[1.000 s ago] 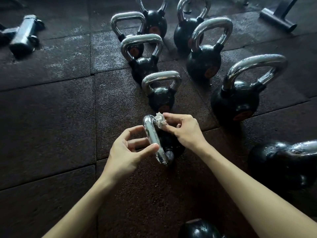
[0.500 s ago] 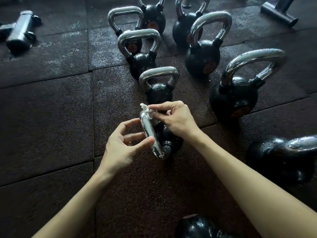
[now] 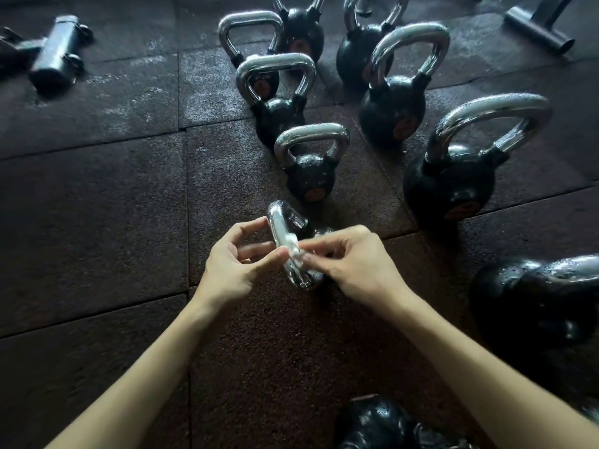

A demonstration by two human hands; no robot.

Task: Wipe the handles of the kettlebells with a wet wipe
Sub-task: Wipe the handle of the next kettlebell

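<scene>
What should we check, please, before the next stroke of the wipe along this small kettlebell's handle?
1. The wet wipe is pinched in the right hand: ok.
2. The wet wipe touches the chrome handle: ok.
3. The left hand grips the handle to steady it: ok.
4. The handle's near end is wiped: cannot tell.
5. The wet wipe is damp enough: cannot tell.
6. The neighbouring kettlebell stands apart from the handle: ok.

Person is working with a slim, bare left forearm (image 3: 146, 367) and a slim, bare right forearm (image 3: 470, 358), both uncovered as far up as I'm seeing. Bare left hand (image 3: 236, 267) and bare right hand (image 3: 356, 264) are showing long, thin fingers; the right hand's fingertips are blurring.
</scene>
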